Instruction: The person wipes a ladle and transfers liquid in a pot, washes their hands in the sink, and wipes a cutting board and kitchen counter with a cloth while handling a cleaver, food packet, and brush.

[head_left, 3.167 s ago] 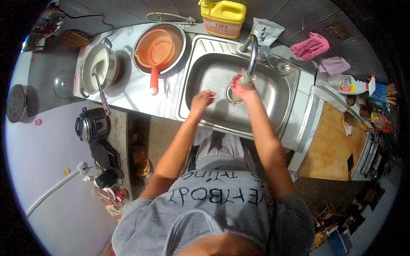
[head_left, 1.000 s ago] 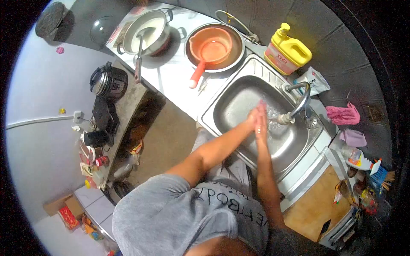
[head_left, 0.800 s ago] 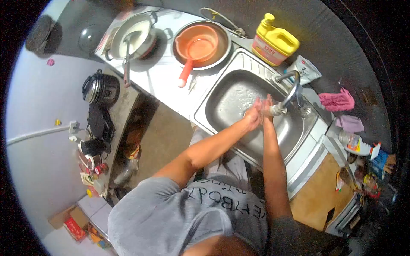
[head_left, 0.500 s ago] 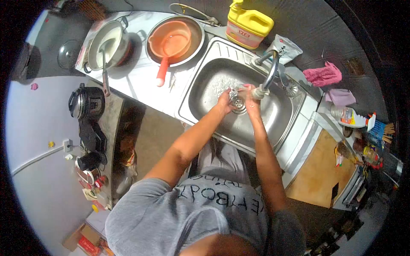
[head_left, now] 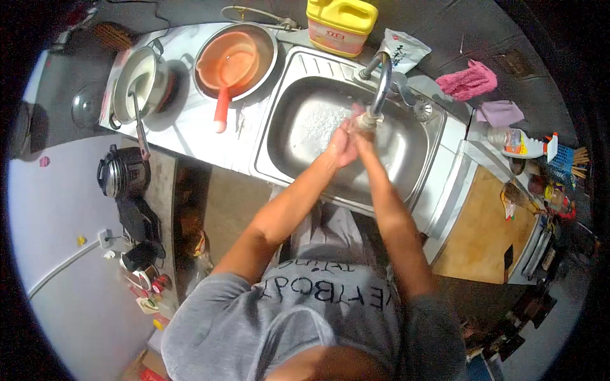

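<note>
Over the steel sink (head_left: 298, 95), my left hand (head_left: 343, 147) touches my right hand (head_left: 361, 132) just under the end of the curved tap (head_left: 385, 79). The fingers of both hands overlap and are smeared by motion, and the tap's nozzle covers part of my right hand. No object shows between them. White, frothy-looking water lies on the sink floor to the left of my hands.
An orange dipper (head_left: 229, 63) sits in a metal basin (head_left: 272, 57) left of the sink, beside a pot (head_left: 159, 79) with a ladle. Behind the sink stand a yellow jug (head_left: 340, 28) and a white packet (head_left: 406, 51). A wooden board (head_left: 486, 222) lies at the right.
My hands, apart at first, have come together under the tap. Water now shows on the sink floor. The view swung toward the left side of the room, then back.
</note>
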`<action>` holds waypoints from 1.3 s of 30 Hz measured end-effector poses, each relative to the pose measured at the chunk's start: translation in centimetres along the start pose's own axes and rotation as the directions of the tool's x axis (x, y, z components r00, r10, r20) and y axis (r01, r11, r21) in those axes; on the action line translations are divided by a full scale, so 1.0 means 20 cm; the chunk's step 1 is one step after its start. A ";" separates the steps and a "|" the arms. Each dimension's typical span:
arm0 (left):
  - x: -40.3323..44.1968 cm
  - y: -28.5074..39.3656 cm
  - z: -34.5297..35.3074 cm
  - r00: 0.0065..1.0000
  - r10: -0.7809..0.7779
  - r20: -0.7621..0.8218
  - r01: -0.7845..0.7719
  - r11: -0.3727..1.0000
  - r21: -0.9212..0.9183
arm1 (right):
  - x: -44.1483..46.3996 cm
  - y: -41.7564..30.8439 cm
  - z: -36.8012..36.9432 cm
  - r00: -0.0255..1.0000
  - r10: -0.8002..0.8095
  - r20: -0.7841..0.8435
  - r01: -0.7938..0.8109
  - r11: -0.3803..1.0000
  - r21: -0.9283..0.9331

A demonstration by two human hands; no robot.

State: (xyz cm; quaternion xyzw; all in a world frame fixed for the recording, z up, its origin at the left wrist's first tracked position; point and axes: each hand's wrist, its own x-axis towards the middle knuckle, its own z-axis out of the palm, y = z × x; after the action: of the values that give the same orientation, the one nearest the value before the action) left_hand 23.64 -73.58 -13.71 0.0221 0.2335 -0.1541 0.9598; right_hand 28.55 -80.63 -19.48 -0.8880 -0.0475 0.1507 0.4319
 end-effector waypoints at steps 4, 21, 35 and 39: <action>0.02 0.09 -0.12 0.928 0.269 -0.258 -0.178 0.928 0.327 | -0.25 -0.26 0.02 0.993 -0.113 -0.015 0.108 0.894 0.436; -0.14 0.01 0.08 0.993 0.085 -0.079 -0.072 0.986 0.149 | -0.08 -0.12 -0.01 0.996 -0.089 0.014 0.090 0.960 -0.264; 0.08 -0.01 -0.14 0.687 -0.155 0.710 0.197 0.980 0.023 | -0.22 -0.45 -0.61 0.814 -0.486 -0.318 0.257 0.792 -0.553; -0.05 -0.01 0.10 0.964 0.035 -0.265 0.019 0.980 0.196 | -0.33 -0.31 -0.64 0.943 -0.279 -0.181 0.137 0.823 -0.551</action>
State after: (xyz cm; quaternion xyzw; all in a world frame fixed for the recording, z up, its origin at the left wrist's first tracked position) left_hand 23.55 -73.65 -11.53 0.1383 0.3444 -0.1682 0.9132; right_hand 26.51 -87.80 -5.66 -0.9736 -0.1290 -0.0314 0.1857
